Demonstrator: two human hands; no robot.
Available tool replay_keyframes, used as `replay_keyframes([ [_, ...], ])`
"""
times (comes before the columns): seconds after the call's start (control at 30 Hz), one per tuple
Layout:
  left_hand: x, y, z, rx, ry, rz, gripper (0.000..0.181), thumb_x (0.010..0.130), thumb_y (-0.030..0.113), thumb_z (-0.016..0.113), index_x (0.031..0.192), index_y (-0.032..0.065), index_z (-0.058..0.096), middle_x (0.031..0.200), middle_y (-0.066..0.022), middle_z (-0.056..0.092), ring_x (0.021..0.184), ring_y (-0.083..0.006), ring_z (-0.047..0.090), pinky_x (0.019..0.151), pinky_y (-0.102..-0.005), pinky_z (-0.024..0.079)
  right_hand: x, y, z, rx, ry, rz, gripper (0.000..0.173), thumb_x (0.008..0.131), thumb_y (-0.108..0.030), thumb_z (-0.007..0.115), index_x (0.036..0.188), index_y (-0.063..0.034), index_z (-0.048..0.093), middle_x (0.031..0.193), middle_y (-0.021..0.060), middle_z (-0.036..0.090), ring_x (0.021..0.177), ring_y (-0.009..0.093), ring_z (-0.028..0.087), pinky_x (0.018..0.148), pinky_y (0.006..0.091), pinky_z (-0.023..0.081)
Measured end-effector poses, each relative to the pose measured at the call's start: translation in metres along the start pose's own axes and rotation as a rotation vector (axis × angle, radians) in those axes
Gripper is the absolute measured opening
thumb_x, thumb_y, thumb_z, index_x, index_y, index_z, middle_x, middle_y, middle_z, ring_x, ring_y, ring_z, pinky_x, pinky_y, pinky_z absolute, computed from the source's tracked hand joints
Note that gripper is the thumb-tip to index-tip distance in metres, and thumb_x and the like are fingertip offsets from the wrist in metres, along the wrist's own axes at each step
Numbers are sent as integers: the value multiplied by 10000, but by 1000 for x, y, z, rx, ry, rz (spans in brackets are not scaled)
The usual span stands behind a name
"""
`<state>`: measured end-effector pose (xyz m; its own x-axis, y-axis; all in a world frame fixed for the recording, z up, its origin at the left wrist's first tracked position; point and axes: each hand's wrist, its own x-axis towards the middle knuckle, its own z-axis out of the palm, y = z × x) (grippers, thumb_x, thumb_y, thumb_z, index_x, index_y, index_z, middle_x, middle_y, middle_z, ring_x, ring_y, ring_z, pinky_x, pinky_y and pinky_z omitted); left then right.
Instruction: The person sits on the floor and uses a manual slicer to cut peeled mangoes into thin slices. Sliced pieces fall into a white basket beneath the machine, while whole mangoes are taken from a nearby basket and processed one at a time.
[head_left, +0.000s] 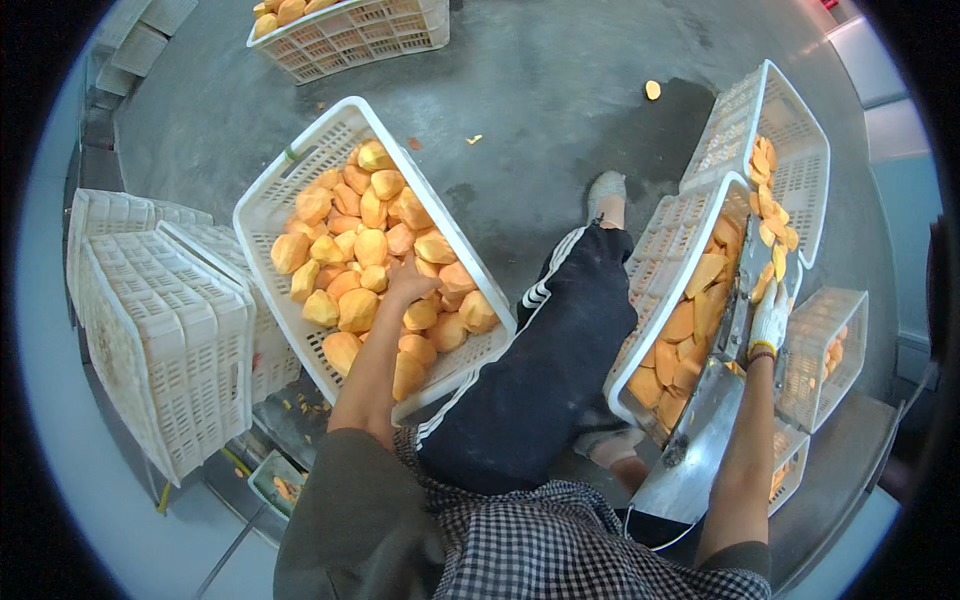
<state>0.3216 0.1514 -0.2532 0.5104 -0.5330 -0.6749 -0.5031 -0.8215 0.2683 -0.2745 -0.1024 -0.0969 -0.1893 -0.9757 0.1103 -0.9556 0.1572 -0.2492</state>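
Observation:
My left hand (409, 283) is bare and reaches into a white plastic crate (445, 212) of peeled orange sweet potatoes (358, 309). Its fingertips touch the pile, and whether they hold a piece is not clear. On the right, my right hand (769, 319) wears a white knitted glove and lies along a metal slicing device (733, 330), its fingertips against orange slices (779, 261). The glove hides whether it grips one. Larger slices (679, 322) fill a white crate (733, 182) left of the device, and smaller slices lie over a second crate (825, 150) beyond it.
Empty-looking white crates (169, 322) stand at the left. Another crate of peeled pieces (360, 37) is at the top. Two small baskets (836, 375) stand at the right, near a metal surface (847, 450). One slice (652, 90) lies on the wet floor; a green-rimmed tray (262, 480) is lower left.

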Motion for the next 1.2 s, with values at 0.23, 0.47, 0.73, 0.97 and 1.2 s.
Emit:
replay_keyframes([
  [0.23, -64, -32, 41, -126, 92, 314, 846, 658, 313, 817, 1330, -12, 419, 1280, -310, 430, 1147, -432, 494, 964, -434, 441, 5, 25, 13, -52, 4, -166, 507, 999, -378, 387, 1268, 25, 534, 1234, 227, 574, 1156, 377, 517, 1007, 399, 382],
  [0.47, -22, -8, 36, 156, 344, 177, 934, 622, 230, 818, 1384, -22, 340, 1135, -244, 525, 1081, -428, 485, 894, -475, 457, 8, 35, 14, -100, -21, -161, 502, 999, -381, 387, 1277, 12, 531, 1290, 209, 538, 1206, 354, 479, 1031, 391, 360],
  [0.73, 30, -16, -19, -47, -226, 253, 872, 622, 383, 745, 1338, -22, 455, 1270, -253, 551, 1176, -381, 533, 984, -407, 446, 7, 35, 12, -138, 10, -236, 445, 980, -332, 397, 1220, 1, 569, 1252, 183, 564, 1176, 343, 492, 1034, 384, 357],
  [0.97, 6, -15, 5, 108, -30, 274, 880, 610, 358, 774, 1359, 32, 446, 1253, -216, 574, 1126, -375, 559, 961, -422, 461, 5, 31, 8, -126, -8, -201, 448, 988, -334, 390, 1232, 1, 559, 1246, 182, 566, 1175, 341, 493, 1026, 388, 364],
  [1.2, 24, -10, 0, 210, -139, 205, 809, 561, 353, 792, 1246, 31, 505, 1219, -212, 599, 1162, -391, 529, 960, -433, 458, 6, 29, 6, -179, -69, -155, 378, 957, -51, 413, 1332, -52, 453, 1329, 164, 493, 1195, 322, 480, 1033, 366, 391],
])
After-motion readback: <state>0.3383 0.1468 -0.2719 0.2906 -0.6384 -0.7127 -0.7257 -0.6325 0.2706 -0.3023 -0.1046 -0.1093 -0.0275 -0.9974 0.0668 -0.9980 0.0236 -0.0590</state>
